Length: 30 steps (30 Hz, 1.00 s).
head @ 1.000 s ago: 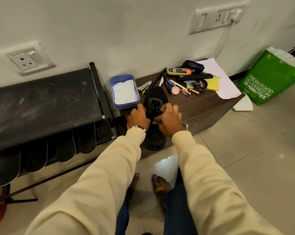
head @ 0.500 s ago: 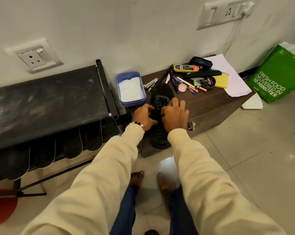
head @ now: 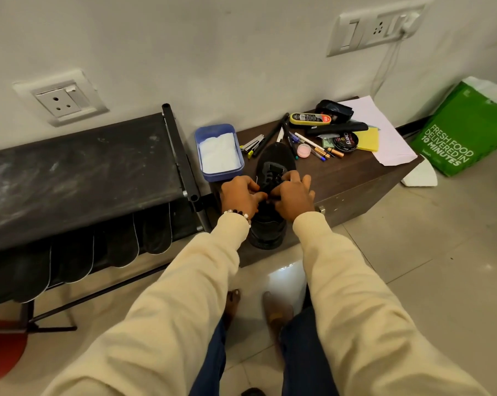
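A black lace-up shoe (head: pixel 274 161) lies on the low brown cabinet (head: pixel 353 178), toe toward the wall and heel over the front edge. My left hand (head: pixel 240 195) and my right hand (head: pixel 293 195) sit over the shoe's middle, fingers curled, pinching the black laces (head: pixel 270 178) between them. The part of the laces under my fingers is hidden. A bead bracelet circles my left wrist.
A blue tub (head: pixel 219 151) with white contents stands left of the shoe. Pens, a polish tin (head: pixel 346 142), a brush (head: pixel 310 119), yellow and white papers lie behind it. A black shoe rack (head: pixel 78 172) stands left, a green bag (head: pixel 467 132) right.
Both hands have drawn closer together over the laces, the fingertips now meeting at the shoe's middle. The shoe stays in place; the camera has shifted a little.
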Motion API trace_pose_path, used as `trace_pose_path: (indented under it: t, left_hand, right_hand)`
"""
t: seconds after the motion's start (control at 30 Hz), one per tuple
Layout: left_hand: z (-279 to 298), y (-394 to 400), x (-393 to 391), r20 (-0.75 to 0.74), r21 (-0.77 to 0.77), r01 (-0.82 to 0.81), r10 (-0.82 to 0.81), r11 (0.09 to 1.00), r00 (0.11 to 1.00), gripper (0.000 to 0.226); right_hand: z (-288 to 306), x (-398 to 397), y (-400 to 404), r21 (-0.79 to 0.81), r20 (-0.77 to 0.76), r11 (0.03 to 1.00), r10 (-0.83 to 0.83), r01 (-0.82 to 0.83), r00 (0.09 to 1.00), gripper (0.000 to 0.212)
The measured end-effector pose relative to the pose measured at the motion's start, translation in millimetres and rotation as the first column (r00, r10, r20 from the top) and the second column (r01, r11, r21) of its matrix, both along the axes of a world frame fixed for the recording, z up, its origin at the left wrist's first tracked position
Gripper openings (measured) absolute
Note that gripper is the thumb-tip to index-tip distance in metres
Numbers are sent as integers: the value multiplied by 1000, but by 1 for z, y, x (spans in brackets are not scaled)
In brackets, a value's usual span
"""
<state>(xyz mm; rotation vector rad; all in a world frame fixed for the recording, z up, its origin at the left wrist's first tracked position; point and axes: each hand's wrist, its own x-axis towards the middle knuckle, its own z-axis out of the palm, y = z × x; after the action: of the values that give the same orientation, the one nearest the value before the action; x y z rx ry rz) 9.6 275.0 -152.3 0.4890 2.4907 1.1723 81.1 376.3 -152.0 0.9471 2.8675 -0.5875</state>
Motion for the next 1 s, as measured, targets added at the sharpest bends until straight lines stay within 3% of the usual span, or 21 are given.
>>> trace_pose_path:
  t: [0.17,0.27,0.37,0.53,0.63,0.73,0.8,1.0]
  left_hand:
    - [3,11,4,-178,-156,-19,-9,988,984,16]
    - [1,11,5,-196,-194,-29,-10,981,981,22]
    - [-2,13,4,-155,-290,28,-76,957,985,37]
    - [-1,20,-4,-190,-498,138,-264,856,946,46]
    - [-2,20,-2,-241,-556,135,-315,820,918,46]
    - [-6,18,-4,-220,-506,132,-275,852,936,43]
    - [-10,16,-9,-100,-391,129,-181,912,978,43]
    - [-15,10,-15,231,-82,30,-10,996,973,49]
  right_hand:
    - [5,2,3,-138,-207,989,-88,60,974,10]
    - [3,4,3,-295,-275,945,-227,142,934,36]
    - [-2,0,6,-369,-185,915,-243,162,952,54]
    - [-3,-12,3,-146,-7,977,-158,156,987,56]
    - [1,-20,-1,27,124,982,-189,187,974,55]
    - [3,-24,-4,103,190,962,-268,253,944,33]
    - [-1,-24,-7,124,172,953,-295,277,940,24]
    - [1,-13,-7,17,140,955,-297,297,945,33]
